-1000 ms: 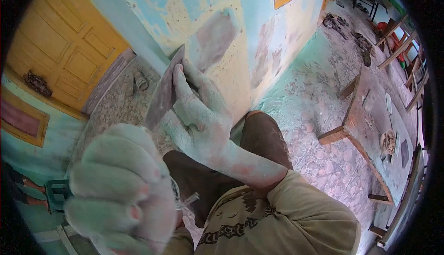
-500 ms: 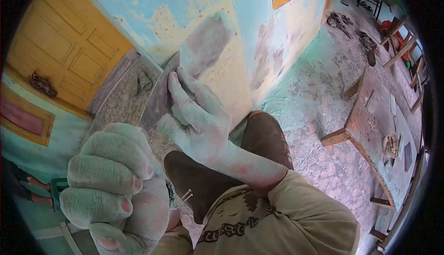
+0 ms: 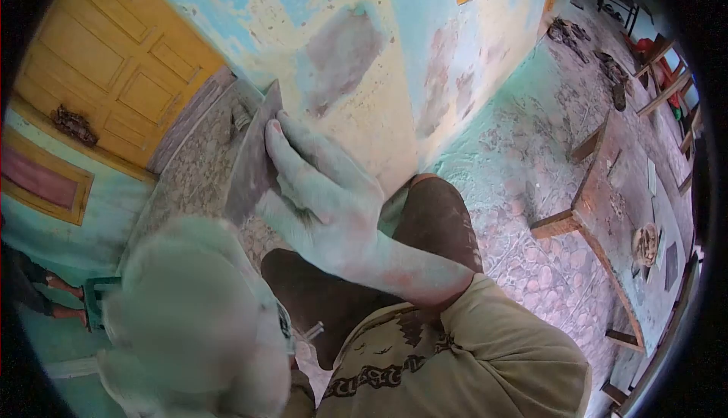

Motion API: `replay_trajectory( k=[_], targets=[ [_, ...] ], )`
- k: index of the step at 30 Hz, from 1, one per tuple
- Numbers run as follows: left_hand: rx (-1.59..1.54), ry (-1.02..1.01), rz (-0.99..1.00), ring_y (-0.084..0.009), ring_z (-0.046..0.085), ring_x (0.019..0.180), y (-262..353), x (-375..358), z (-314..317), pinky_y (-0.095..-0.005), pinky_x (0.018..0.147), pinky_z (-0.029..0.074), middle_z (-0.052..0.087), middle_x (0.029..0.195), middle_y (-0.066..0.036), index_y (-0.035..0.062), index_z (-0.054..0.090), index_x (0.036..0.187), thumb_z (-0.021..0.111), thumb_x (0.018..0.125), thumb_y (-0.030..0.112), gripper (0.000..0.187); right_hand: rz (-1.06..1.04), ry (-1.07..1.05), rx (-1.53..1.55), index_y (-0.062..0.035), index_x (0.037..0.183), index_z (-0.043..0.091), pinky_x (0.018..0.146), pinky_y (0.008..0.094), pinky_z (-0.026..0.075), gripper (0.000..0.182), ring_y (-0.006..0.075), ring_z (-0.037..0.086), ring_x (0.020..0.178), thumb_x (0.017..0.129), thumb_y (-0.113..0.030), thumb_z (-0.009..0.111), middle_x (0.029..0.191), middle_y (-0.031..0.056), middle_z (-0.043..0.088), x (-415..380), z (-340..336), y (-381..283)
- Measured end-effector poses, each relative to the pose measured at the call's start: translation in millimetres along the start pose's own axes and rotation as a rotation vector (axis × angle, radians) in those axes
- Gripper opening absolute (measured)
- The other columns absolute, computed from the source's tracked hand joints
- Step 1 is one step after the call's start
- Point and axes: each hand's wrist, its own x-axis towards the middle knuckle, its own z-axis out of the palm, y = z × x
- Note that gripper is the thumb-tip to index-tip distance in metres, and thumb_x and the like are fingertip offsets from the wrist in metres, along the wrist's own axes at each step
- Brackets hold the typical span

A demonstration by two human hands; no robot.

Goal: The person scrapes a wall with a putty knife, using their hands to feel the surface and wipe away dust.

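Note:
My right hand [image 3: 330,198], coated in pale dust, pinches a thin dark grey flat piece [image 3: 249,164] with a pointed upper end. Its fingertips lie along the face of the piece, in front of the wall corner. The lower end of the piece runs down behind my left hand [image 3: 197,319]. That hand is close to the camera at the lower left, dusty and smeared by motion, its fingers curled in. What it holds, if anything, I cannot tell. Beside its wrist a small pale nail-like thing [image 3: 315,331] shows.
The blue and cream wall [image 3: 356,122] has bare grey patches. A yellow door [image 3: 114,62] stands at the left, and a low wooden table [image 3: 618,190] at the right with a bowl [image 3: 645,244] on it. Another person's legs [image 3: 64,297] show near a green stool [image 3: 98,300].
My left hand has turned and blurred, and its separate fingers no longer show. My right hand and the flat piece have shifted slightly left. The view has tilted a little.

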Motion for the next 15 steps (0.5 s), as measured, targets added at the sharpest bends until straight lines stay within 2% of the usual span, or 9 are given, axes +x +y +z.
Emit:
replay_trajectory(
  k=[1, 4, 8, 13, 15],
  targets=[
    [0.049, -0.044, 0.014, -0.0202, 0.038, 0.067, 2, 0, 1, -0.0351, 0.062, 0.031, 0.037, 0.073, -0.004, 0.0138, 0.039, 0.072, 0.051, 0.086, 0.035, 0.028, -0.007, 0.003, 0.002, 0.0055, 0.118, 0.063, 0.081, 0.0322, 0.053, 0.053, 0.034, 0.066, 0.096, 0.068, -0.008, 0.076, 0.115, 0.0251, 0.063, 0, 1, -1],
    [-0.119, 0.053, -0.017, -0.0201, 0.038, 0.067, -14, 2, -5, -0.0353, 0.062, 0.031, 0.038, 0.073, -0.004, 0.0135, 0.042, 0.072, 0.052, 0.086, 0.034, 0.027, -0.003, 0.009, -0.011, 0.0059, 0.118, 0.063, 0.083, 0.0328, 0.052, 0.053, 0.034, 0.066, 0.098, 0.068, -0.007, 0.076, 0.115, 0.0251, 0.063, -4, 1, 1],
    [-0.141, -0.014, 0.036, -0.02, 0.039, 0.066, -17, 0, -7, -0.0352, 0.062, 0.032, 0.04, 0.074, -0.004, 0.0123, 0.045, 0.074, 0.053, 0.086, 0.034, 0.026, -0.007, 0.028, 0.031, 0.0073, 0.117, 0.063, 0.084, 0.0333, 0.052, 0.051, 0.0329, 0.066, 0.099, 0.069, -0.004, 0.076, 0.115, 0.0253, 0.062, -2, 1, 2],
    [-0.166, 0.092, 0.016, -0.0199, 0.039, 0.065, -17, 0, -8, -0.0343, 0.06, 0.032, 0.041, 0.074, -0.004, 0.0113, 0.047, 0.075, 0.053, 0.086, 0.035, 0.027, 0.021, 0.01, 0.051, 0.0088, 0.118, 0.062, 0.086, 0.0319, 0.051, 0.05, 0.031, 0.064, 0.103, 0.07, -0.001, 0.076, 0.118, 0.0262, 0.06, -3, 4, 0],
    [-0.035, -0.141, 0.216, -0.0194, 0.045, 0.064, -27, 4, -27, -0.0314, 0.054, 0.036, 0.044, 0.076, -0.005, 0.0106, 0.048, 0.08, 0.054, 0.091, 0.036, 0.029, 0.035, 0.007, 0.076, 0.0089, 0.118, 0.062, 0.087, 0.0316, 0.05, 0.05, 0.0305, 0.064, 0.103, 0.07, -0.001, 0.076, 0.119, 0.0264, 0.06, -2, 6, 0]
  ],
)
